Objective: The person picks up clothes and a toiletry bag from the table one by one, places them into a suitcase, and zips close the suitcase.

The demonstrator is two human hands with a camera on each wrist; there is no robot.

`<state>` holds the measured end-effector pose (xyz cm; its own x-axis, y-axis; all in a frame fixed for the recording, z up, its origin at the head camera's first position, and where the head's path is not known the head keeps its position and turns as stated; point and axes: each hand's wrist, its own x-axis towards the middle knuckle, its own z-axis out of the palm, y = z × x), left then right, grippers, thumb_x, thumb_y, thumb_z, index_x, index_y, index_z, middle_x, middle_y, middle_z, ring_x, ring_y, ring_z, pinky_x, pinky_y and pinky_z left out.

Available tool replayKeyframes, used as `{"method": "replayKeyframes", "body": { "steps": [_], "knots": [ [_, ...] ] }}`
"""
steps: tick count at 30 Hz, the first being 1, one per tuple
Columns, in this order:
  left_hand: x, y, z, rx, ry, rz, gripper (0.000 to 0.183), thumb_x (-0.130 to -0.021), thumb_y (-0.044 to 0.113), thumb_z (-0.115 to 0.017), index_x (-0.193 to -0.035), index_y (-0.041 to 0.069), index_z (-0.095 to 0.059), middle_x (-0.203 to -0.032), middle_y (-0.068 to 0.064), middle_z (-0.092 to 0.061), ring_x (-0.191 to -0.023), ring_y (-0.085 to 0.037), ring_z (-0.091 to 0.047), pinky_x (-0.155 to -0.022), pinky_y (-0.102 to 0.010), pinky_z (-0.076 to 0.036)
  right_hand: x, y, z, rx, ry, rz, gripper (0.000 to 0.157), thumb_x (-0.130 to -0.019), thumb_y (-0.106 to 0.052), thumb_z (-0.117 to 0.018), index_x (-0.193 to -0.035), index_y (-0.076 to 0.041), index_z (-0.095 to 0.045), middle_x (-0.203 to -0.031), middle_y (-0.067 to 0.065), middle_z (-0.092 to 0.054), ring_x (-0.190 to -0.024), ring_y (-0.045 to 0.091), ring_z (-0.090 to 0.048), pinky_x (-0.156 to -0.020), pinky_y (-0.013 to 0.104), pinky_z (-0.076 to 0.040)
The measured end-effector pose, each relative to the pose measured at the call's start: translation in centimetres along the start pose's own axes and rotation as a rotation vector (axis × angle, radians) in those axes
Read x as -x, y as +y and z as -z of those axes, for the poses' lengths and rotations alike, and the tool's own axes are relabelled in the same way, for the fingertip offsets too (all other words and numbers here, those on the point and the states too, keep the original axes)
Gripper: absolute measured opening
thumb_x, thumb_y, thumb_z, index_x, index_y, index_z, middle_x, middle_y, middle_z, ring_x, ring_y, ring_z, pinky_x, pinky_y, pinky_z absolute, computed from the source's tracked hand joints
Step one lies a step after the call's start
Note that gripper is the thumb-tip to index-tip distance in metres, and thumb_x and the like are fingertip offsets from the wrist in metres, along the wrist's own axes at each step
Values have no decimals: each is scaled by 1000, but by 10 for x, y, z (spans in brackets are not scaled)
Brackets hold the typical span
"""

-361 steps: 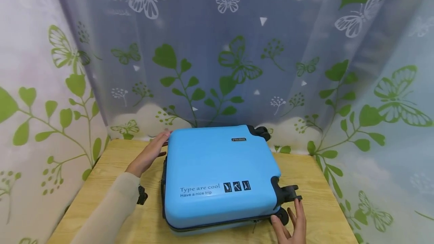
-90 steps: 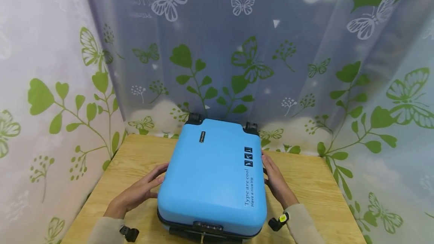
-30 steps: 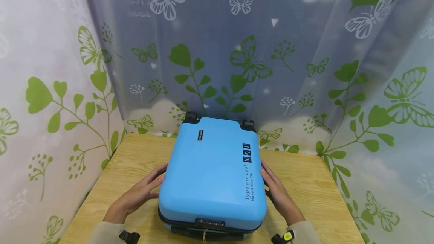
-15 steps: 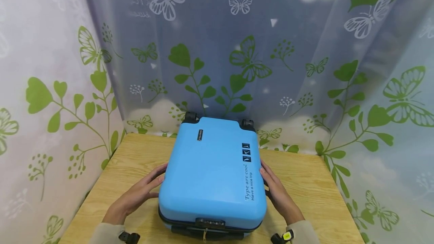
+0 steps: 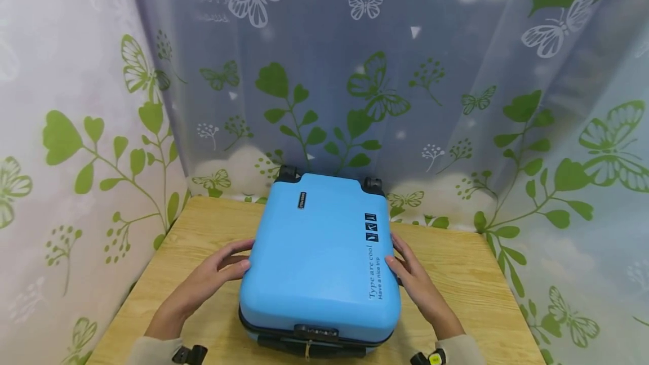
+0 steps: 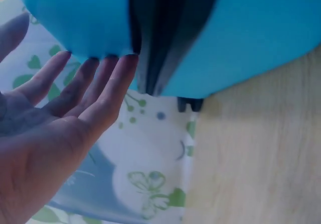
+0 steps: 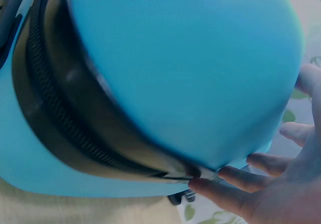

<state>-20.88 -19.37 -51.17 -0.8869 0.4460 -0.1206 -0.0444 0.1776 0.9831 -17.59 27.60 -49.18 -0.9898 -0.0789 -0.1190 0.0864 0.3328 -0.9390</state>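
Note:
A light-blue hard-shell suitcase [image 5: 319,246] lies flat in the head view, its wheels [image 5: 288,173] toward the back and its combination lock [image 5: 316,333] at the front. At its left side is my left hand [image 5: 205,280]; the left wrist view shows the nearly straight fingers [image 6: 103,93] with their tips against the shell beside the dark zip band. My right hand [image 5: 418,289] rests on the opposite side, thumb at the upper edge. Its extended fingers [image 7: 246,179] touch the side near the zip [image 7: 65,113] in the right wrist view.
The suitcase stands on a wood-grain table [image 5: 456,258]. Printed curtains [image 5: 324,72] with leaves and butterflies enclose the back and both sides, close behind the wheels. A small black device [image 5: 190,355] sits on the left wrist, another [image 5: 428,359] on the right.
Over twelve seconds the suitcase has turned so that its wheels, formerly at the right, face the back. In the last half second both hands shifted slightly, the right thumb moving onto the upper edge.

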Motion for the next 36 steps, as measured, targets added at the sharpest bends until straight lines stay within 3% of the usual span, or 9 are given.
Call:
{"method": "replayKeyframes", "body": {
  "steps": [3, 6, 10, 15, 22, 26, 32, 36],
  "knots": [
    [4, 8, -4, -63, 50, -30, 59, -111, 37, -66, -164, 20, -48, -172, -13, -42, -154, -44, -46, -114, -53, -53, 3, -5, 0, 61, -6, 25, 74, -113, -46, -58, -176, -30, -22, -183, 14, -15, -164, 51, -25, -123, 70, -39],
    [7, 17, -10, -95, 105, -39, 57, -108, 37, -71, -160, 20, -54, -168, -10, -47, -149, -40, -52, -110, -46, -54, 6, -9, 0, 110, -12, 39, 74, -112, -43, -63, -175, -31, -25, -183, 14, -14, -163, 55, -24, -119, 70, -44],
    [14, 29, -18, -122, 156, -93, 49, -107, 32, -72, -153, 17, -62, -157, -10, -59, -132, -26, -60, -100, -32, -58, 8, -11, -1, 161, -24, 70, 77, -110, -40, -67, -174, -31, -27, -184, 14, -9, -163, 59, -20, -118, 72, -44],
    [27, 46, -31, -189, 155, -198, 38, -109, 26, -71, -144, 12, -68, -132, -11, -72, -108, -10, -66, -87, -28, -59, 8, -13, -1, 191, -35, 92, 77, -110, -40, -66, -175, -31, -26, -184, 17, -4, -163, 60, -16, -120, 76, -38],
    [41, 63, -50, -220, 55, -193, 28, -109, 30, -70, -132, 14, -74, -113, -2, -79, -96, -10, -72, -83, -28, -60, 7, -15, 0, 195, -36, 109, 75, -110, -38, -67, -174, -30, -28, -184, 18, -4, -163, 61, -16, -122, 81, -28],
    [46, 66, -63, -255, -60, -179, 24, -110, 34, -68, -119, 15, -79, -106, -1, -82, -92, -10, -76, -80, -26, -62, 8, -15, 0, 195, -36, 107, 75, -110, -38, -67, -174, -30, -29, -184, 19, -4, -162, 61, -16, -122, 82, -27],
    [46, 56, -89, -297, -255, -121, 25, -109, 34, -68, -107, 15, -85, -97, 3, -83, -83, -3, -73, -73, -24, -59, 8, -14, 0, 191, -39, 95, 75, -110, -38, -67, -174, -31, -29, -184, 19, -4, -162, 61, -17, -122, 82, -27],
    [44, 44, -101, -394, -304, -136, 24, -108, 31, -70, -106, 15, -87, -90, 10, -81, -75, 4, -65, -69, -22, -54, 9, -13, -1, 187, -39, 89, 76, -109, -39, -67, -174, -32, -28, -184, 18, -4, -163, 61, -17, -122, 82, -27]
  ]
}}
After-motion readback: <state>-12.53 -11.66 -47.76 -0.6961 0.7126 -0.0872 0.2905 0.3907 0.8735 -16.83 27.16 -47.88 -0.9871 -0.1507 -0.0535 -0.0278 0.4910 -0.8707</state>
